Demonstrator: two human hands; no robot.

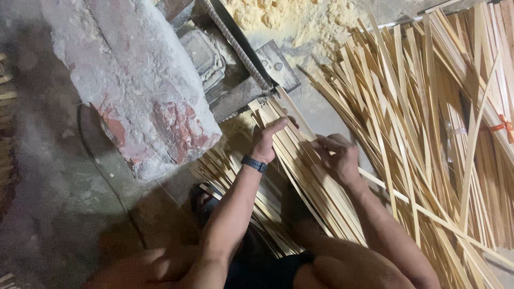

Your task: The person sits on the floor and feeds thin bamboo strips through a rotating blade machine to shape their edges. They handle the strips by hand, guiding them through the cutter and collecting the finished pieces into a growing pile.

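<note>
Nearest, the person's knees and forearms fill the lower edge, leaving little free room there. Just beyond, the left hand (pixel 267 140), with a dark band at its wrist, lies flat on a bundle of thin bamboo strips (pixel 300 176), fingers extended and thumb up, pressing rather than clasping. The right hand (pixel 337 155) is beside it on the same bundle, fingers curled around a few strips and pinching them. The bundle runs slantwise from the lap up to a grey metal cutting machine (pixel 241 69), its far ends touching the machine's edge. Left of that, a large rough stone block (pixel 139 80) stands close, crowding that side. To the right, a loose heap of strips (pixel 444 118) spreads to the frame's edge. Farthest off lies pale sawdust (pixel 284 16).
</note>
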